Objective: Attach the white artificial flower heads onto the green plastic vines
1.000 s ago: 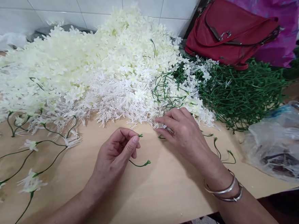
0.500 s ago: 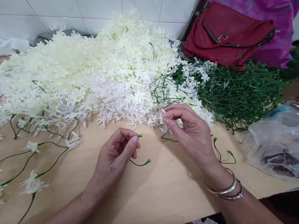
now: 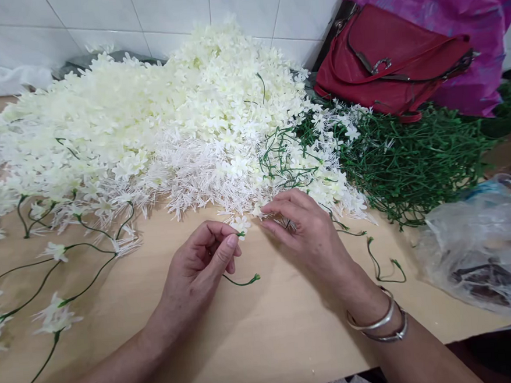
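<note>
My left hand (image 3: 209, 253) is closed, pinching a thin green artificial flower stem (image 3: 240, 283) between thumb and forefinger. One budded tip pokes out past the fingertips, and the other end hangs below the hand. Just behind the upper tip shows a small white artificial flower (image 3: 241, 224); I cannot tell whether the two are joined. My right hand (image 3: 304, 226) is at the front edge of the heap of white flowers (image 3: 215, 118), palm down. Its thumb and forefinger are bent with a small gap between them, and nothing is plainly held there.
Green stems (image 3: 419, 156) lie heaped at the right, beneath a red handbag (image 3: 395, 59) and a purple bag (image 3: 453, 20). A clear plastic bag (image 3: 482, 251) sits at the right edge. Stems with white flowers (image 3: 56, 313) lie at the left on the wooden table (image 3: 257, 337).
My right hand has moved left and lowered, and its fingers have parted slightly. A white flower now shows beside the stem tip. My left hand keeps its place and grip.
</note>
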`<state>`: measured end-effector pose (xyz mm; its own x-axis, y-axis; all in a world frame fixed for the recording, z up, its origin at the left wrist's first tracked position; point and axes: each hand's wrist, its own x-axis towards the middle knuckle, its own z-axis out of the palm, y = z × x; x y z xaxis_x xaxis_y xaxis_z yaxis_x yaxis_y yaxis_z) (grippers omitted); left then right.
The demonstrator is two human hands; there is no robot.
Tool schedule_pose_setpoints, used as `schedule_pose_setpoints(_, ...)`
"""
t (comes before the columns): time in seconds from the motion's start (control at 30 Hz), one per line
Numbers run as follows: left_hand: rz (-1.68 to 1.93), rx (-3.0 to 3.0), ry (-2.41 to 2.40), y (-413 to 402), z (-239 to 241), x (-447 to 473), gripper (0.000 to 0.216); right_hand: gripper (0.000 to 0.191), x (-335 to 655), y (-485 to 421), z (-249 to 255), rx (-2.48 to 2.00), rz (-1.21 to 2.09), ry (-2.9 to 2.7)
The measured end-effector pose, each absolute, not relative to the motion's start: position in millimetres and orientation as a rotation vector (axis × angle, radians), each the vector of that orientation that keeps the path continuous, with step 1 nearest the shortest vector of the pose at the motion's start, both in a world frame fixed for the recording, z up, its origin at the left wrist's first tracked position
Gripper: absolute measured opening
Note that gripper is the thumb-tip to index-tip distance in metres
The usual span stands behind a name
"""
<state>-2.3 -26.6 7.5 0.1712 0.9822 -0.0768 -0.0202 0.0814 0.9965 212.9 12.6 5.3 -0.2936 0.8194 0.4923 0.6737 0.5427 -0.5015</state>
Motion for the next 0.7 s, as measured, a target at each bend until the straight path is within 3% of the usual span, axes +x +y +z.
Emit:
schedule_pose_setpoints(0.13,1.068,1.212,1.116,-27,6,-2,0.014,0.015,212,16,-1,-1.259,0.254,-2.075)
schedule_pose_setpoints(0.47,0.961,1.558,1.122,-33,2,-4,0.013,0.013,214,7,18,-1.122,0.653,-1.679)
schedule_pose_setpoints(0.7,1.024,1.434,1.197,-31,4,-1,0.014,0.014,211,6,13,-1.193,0.299,-1.819)
